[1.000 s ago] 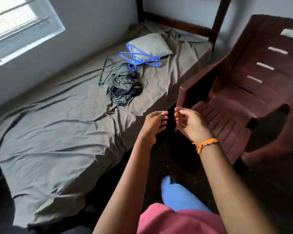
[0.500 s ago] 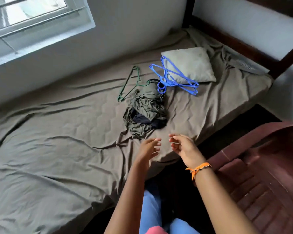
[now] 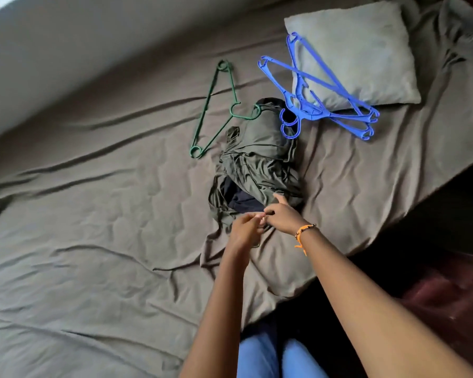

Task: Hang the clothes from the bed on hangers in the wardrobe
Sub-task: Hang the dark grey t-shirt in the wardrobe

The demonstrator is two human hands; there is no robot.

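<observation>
A crumpled pile of olive-green clothes [image 3: 260, 162] with a dark navy piece [image 3: 242, 201] showing at its near end lies on the bed [image 3: 93, 241]. A green hanger [image 3: 216, 110] lies just left of the pile, its hook against the cloth. Several blue hangers [image 3: 320, 96] lie stacked to the right, partly on a pillow [image 3: 366, 45]. My left hand [image 3: 243, 231] and my right hand [image 3: 283, 216], which wears an orange wrist band, meet at the pile's near edge, fingers loosely curled and touching each other. Whether they hold cloth is unclear.
The bed's grey-brown sheet is wrinkled and hangs over the near edge. A pale wall [image 3: 66, 50] runs along the far side. A dark red chair [image 3: 448, 296] stands on the dark floor at the right. My blue-trousered legs [image 3: 271, 356] are at the bottom.
I have come closer to the bed and look down on it. Both hands have moved forward from the bed's edge to the near end of the clothes pile.
</observation>
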